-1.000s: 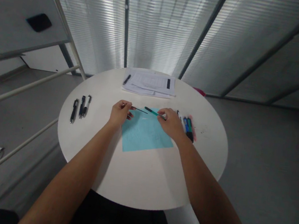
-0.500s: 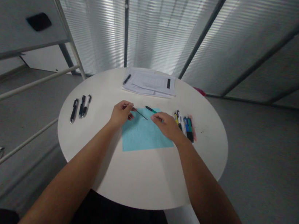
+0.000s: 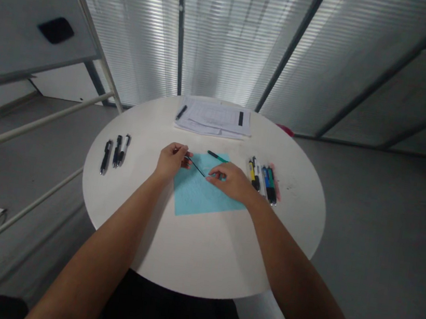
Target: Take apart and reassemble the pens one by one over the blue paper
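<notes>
Between my two hands runs a thin dark pen refill, slanting down to the right above a light blue sheet. My left hand is closed on its upper left end, thumb and forefinger pinched together. At the lower right end, the thumb and fingertips of my right hand are pinched on the tip. A green and black pen barrel lies at the sheet's far edge, just beyond my right fingers.
Several coloured pens lie in a group on the right of the round white table. Dark and white pens lie on the left. Paper stacks with a black pen are at the back. A metal rail stands left.
My right hand has moved left and slightly toward me, and its fingers have closed on the refill's free end. My left hand still holds the other end, almost unmoved.
</notes>
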Action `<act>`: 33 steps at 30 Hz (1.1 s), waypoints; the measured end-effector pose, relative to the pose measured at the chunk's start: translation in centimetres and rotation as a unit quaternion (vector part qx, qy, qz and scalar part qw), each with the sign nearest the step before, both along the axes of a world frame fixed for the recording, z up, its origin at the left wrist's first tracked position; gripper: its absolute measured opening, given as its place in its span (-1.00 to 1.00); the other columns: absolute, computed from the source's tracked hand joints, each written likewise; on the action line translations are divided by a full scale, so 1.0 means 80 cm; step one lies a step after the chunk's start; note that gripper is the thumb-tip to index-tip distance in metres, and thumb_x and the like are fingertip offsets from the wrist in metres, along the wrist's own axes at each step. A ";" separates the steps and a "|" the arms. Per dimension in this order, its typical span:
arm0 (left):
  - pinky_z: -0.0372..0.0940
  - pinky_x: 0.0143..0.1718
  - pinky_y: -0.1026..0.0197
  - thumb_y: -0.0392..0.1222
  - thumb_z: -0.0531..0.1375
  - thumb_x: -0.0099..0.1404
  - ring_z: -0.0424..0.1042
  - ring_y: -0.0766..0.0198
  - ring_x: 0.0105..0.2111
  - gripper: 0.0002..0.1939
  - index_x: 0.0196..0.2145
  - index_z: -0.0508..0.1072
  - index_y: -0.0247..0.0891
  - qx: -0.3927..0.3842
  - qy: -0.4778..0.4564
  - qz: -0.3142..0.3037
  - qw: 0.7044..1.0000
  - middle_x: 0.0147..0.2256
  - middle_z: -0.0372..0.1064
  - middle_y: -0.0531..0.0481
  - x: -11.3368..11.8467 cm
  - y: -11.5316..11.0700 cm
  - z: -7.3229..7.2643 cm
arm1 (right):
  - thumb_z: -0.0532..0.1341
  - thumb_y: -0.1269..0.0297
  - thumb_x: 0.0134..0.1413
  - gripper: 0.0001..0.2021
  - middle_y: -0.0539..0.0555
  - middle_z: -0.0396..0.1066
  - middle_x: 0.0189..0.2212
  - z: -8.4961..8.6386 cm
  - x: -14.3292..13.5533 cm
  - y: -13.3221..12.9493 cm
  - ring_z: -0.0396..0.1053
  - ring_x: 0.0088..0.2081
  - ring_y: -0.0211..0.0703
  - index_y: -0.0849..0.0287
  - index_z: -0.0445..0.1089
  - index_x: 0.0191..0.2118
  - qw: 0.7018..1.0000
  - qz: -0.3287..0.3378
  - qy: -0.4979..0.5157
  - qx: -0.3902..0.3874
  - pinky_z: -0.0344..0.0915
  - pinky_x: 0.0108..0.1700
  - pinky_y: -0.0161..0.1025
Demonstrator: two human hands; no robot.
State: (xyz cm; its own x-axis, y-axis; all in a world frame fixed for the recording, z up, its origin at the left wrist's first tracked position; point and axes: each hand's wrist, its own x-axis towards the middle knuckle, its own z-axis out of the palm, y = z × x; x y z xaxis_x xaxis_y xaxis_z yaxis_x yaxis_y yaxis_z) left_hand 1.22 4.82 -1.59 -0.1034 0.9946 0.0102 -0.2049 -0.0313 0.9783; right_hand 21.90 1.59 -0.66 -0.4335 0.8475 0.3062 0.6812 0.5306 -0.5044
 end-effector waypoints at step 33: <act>0.19 -0.62 0.34 -0.16 0.29 0.08 0.33 0.41 -0.61 -0.77 -0.36 0.35 -0.31 -0.036 -0.114 -0.111 0.987 -0.51 0.38 0.02 -0.003 -0.013 0.015 | 0.21 0.29 0.12 -0.89 0.05 0.41 -0.40 -0.009 0.009 0.006 0.28 -0.31 -0.19 0.13 0.48 -0.31 0.996 -0.053 -0.071 0.015 0.17 -0.20 -0.25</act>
